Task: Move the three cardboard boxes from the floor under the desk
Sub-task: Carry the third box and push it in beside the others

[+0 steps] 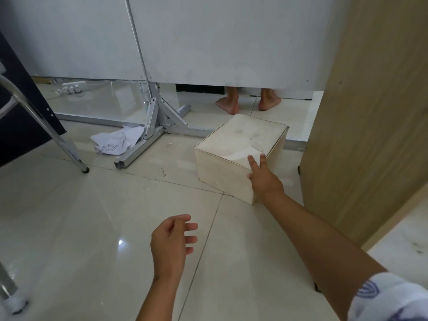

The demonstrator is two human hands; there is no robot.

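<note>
The pale cardboard box (240, 156) sits on the floor just beside the wooden panel (370, 112) — stiff, smooth-faced, probably light — with the right hand (261, 179) spread on its near top corner, the left hand (172, 242) loosely open and empty, so opposite sides suit best.

A white partition (231, 42) hides all but someone's bare feet (228, 104); only one box (236, 147) shows.

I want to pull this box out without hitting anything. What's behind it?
Behind the box runs the partition's metal base rail, then bare feet under the white panel. The floor just behind the box is hidden.
</note>
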